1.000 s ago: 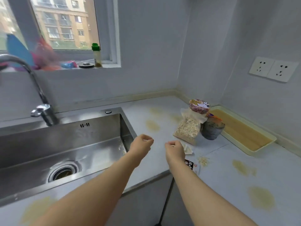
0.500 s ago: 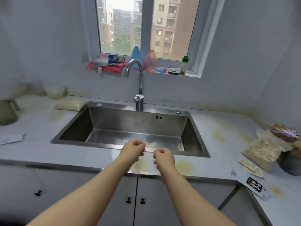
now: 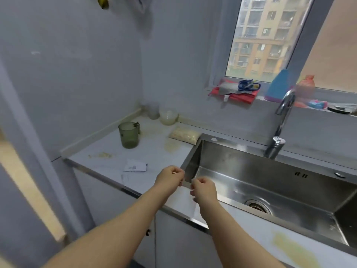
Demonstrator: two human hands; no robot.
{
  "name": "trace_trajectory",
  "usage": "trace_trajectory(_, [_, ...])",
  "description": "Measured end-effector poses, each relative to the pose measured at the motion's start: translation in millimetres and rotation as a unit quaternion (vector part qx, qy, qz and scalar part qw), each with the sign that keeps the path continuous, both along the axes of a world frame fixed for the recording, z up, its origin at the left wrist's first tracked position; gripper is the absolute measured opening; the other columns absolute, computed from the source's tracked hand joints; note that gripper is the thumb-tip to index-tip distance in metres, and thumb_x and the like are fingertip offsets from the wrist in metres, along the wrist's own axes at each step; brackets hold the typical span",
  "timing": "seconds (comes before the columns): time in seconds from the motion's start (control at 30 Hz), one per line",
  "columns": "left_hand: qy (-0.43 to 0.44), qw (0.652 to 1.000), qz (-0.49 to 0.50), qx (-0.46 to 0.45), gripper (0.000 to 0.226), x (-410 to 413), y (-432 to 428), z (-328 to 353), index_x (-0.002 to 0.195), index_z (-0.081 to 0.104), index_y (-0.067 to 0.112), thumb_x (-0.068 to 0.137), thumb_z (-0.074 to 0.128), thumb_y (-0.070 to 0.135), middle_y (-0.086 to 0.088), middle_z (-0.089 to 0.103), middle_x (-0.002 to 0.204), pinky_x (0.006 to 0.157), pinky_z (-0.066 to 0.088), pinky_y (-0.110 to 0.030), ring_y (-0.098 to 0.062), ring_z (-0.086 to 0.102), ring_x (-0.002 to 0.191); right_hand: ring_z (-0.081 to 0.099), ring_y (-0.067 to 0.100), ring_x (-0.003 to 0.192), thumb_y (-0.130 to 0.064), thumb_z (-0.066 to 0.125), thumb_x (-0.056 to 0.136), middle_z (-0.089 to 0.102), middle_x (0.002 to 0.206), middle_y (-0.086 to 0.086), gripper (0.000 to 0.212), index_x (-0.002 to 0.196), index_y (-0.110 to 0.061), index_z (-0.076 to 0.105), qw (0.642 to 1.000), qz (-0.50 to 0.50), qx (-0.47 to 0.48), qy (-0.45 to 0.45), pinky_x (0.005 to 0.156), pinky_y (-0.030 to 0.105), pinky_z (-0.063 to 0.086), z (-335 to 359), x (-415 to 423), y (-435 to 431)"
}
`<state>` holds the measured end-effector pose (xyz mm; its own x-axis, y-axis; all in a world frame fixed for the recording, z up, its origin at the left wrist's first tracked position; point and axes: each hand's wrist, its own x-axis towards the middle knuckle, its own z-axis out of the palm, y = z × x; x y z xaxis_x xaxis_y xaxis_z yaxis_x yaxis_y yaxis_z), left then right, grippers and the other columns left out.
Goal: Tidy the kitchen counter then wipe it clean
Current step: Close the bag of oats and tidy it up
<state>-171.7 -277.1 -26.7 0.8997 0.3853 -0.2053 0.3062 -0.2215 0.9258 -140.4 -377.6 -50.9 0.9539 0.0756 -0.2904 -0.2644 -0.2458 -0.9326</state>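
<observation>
Curled hands hover by the sink (image 3: 195, 159) corner, litter to the left.
Left hand (image 3: 170, 176) and right hand (image 3: 205, 191) have fingers curled in, nothing visibly held. The torn white packet (image 3: 135, 167) lies on the counter (image 3: 154, 149) left of the left hand, which is nearer; its long axis runs crosswise.

Apparently green jug (image 3: 129, 135), paper scraps (image 3: 135, 167) obstruct left counter (image 3: 108, 145)

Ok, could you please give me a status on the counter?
Curled left hand, right hand, nothing seen in either grip. Stains on counter, unwiped. In the way: green jug, paper packet.
</observation>
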Motion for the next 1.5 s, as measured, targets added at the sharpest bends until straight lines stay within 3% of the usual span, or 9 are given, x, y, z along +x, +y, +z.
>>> trace_trajectory(0.17, [0.012,1.000,0.021,-0.017,0.010,22.2,73.9,-4.6,0.095,0.058,0.018,0.095,0.048,0.019,-0.003,0.062,0.096,0.064,0.044,-0.022,-0.014,0.058,0.081,0.052,0.022,0.079,-0.013,0.044,0.094,0.057,0.086,0.007,0.016,0.082,-0.018,0.053,1.000,0.009,0.007,0.028,0.069,0.031,0.043,-3.5,21.9,73.4])
trace_trajectory(0.4, [0.020,0.999,0.015,-0.031,0.011,97.8,114.1,-13.3,0.096,0.058,0.016,0.095,0.048,0.020,-0.002,0.062,0.090,0.066,0.044,-0.023,-0.012,0.057,0.075,0.050,0.022,0.077,-0.014,0.044,0.093,0.056,0.087,0.006,0.013,0.089,-0.013,0.056,0.999,-0.004,-0.012,0.036,0.057,0.027,0.039,-15.3,94.7,110.2])
trace_trajectory(0.7, [0.041,0.998,0.008,-0.046,0.010,212.1,118.5,-22.3,0.090,0.057,0.018,0.096,0.048,0.019,0.000,0.060,0.087,0.062,0.042,-0.023,-0.009,0.056,0.071,0.055,0.025,0.078,-0.013,0.045,0.088,0.059,0.087,0.006,0.015,0.077,-0.019,0.053,0.998,-0.019,-0.053,0.017,0.066,0.031,0.040,-25.6,217.6,112.2])
trace_trajectory(0.8, [0.047,0.997,0.011,-0.056,0.014,243.2,121.0,-28.5,0.084,0.055,0.021,0.095,0.049,0.019,0.001,0.059,0.086,0.062,0.042,-0.022,-0.010,0.055,0.072,0.053,0.019,0.075,-0.010,0.043,0.091,0.057,0.092,0.006,0.012,0.093,-0.015,0.054,0.997,-0.008,-0.072,0.004,0.062,0.026,0.040,-19.7,247.1,110.9])
trace_trajectory(0.9, [0.057,0.997,0.020,-0.057,0.016,266.9,124.9,-35.9,0.080,0.056,0.022,0.095,0.050,0.020,0.000,0.058,0.085,0.064,0.043,-0.025,-0.015,0.056,0.077,0.055,0.023,0.103,-0.016,0.043,0.092,0.060,0.114,0.005,0.028,0.118,-0.016,0.054,0.986,0.018,-0.158,-0.052,0.082,0.030,0.044,-15.3,272.1,114.1])
trace_trajectory(1.1, [0.054,0.998,0.038,-0.021,0.013,309.9,139.8,-41.4,0.080,0.058,0.022,0.092,0.053,0.019,-0.001,0.060,0.087,0.072,0.045,-0.031,-0.019,0.056,0.081,0.031,0.027,0.132,-0.027,0.045,0.093,0.036,0.147,0.002,0.045,0.138,-0.027,0.039,0.939,0.090,-0.299,-0.143,0.106,0.039,0.032,-9.9,318.9,130.6])
trace_trajectory(1.27, [0.071,0.978,0.048,0.193,0.021,337.5,157.8,-48.1,0.108,0.060,0.021,0.089,0.052,0.022,-0.006,0.048,0.118,0.088,0.045,-0.032,-0.023,0.050,0.109,0.000,0.031,0.145,-0.040,0.057,0.087,-0.005,0.159,-0.001,0.080,0.148,-0.039,0.005,0.899,0.197,-0.379,-0.102,0.115,0.047,0.017,-24.4,348.5,146.4])
trace_trajectory(1.37, [0.089,0.971,0.011,0.221,0.028,352.2,164.5,-54.0,0.118,0.057,0.024,0.090,0.051,0.025,-0.005,0.041,0.131,0.100,0.039,-0.034,-0.025,0.039,0.123,0.003,0.030,0.144,-0.043,0.057,0.087,0.010,0.156,-0.001,0.072,0.146,-0.036,0.018,0.882,0.206,-0.410,-0.104,0.110,0.047,0.029,-39.5,355.6,146.0])
trace_trajectory(1.5, [0.062,0.980,0.024,0.186,0.029,354.3,165.6,-61.1,0.118,0.055,0.023,0.089,0.056,0.026,-0.007,0.044,0.132,0.098,0.036,-0.032,-0.026,0.042,0.122,0.025,0.025,0.130,-0.033,0.056,0.087,0.038,0.137,-0.003,0.051,0.134,-0.033,0.038,0.890,0.154,-0.404,-0.147,0.083,0.034,0.042,-39.4,358.7,144.2])
